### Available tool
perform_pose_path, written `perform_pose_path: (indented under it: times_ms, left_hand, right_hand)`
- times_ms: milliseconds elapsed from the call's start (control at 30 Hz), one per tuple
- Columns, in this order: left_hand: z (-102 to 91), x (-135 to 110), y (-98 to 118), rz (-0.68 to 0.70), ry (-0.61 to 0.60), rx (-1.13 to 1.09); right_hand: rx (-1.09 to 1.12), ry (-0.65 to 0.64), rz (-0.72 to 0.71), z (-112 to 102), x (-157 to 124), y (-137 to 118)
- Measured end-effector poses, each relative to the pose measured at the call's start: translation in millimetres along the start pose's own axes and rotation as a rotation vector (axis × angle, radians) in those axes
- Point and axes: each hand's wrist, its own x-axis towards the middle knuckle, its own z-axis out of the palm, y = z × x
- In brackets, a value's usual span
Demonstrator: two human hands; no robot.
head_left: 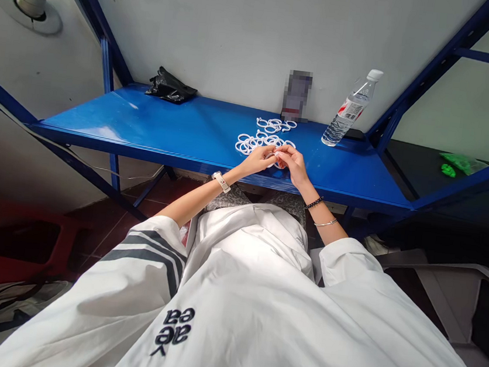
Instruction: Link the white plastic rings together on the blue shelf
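Observation:
My left hand [259,160] and my right hand [294,163] meet at the front edge of a blue metal shelf [166,127]. Both pinch a small white plastic ring [275,156] between their fingertips. Just beyond the hands lies a pile of white rings [253,142], and a smaller cluster of rings [275,124] sits farther back. A pale watch is on my left wrist, and bracelets are on my right wrist.
A clear water bottle [350,110] stands at the back right of the shelf. A crumpled black bag [169,88] lies at the back left. A blurred dark object [297,94] leans on the wall. Blue frame struts rise on both sides. A red crate [12,242] sits on the floor at left.

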Motion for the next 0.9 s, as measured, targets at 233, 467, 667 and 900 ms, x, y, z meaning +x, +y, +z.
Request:
perform_pose_path:
  times_ms: [233, 467, 667, 900]
  left_hand:
    - [-2.1, -0.3, 4.6, 0.003, -0.023, -0.039]
    - [-1.1, 0.0, 3.2, 0.006, -0.009, -0.041]
    - [-1.9, -0.3, 3.3, -0.005, -0.029, -0.035]
    - [-1.8, -0.5, 3.0, -0.007, -0.028, -0.043]
  right_hand:
    - [-0.004, 0.001, -0.008, 0.0, 0.6, 1.1]
    - [-0.032, 0.0, -0.002, 0.2, 1.2, 2.0]
    - [0.001, 0.029, 0.021, 1.7, 1.6, 1.2]
    - [-0.012, 0.019, 0.023, 0.9, 2.2, 3.4]
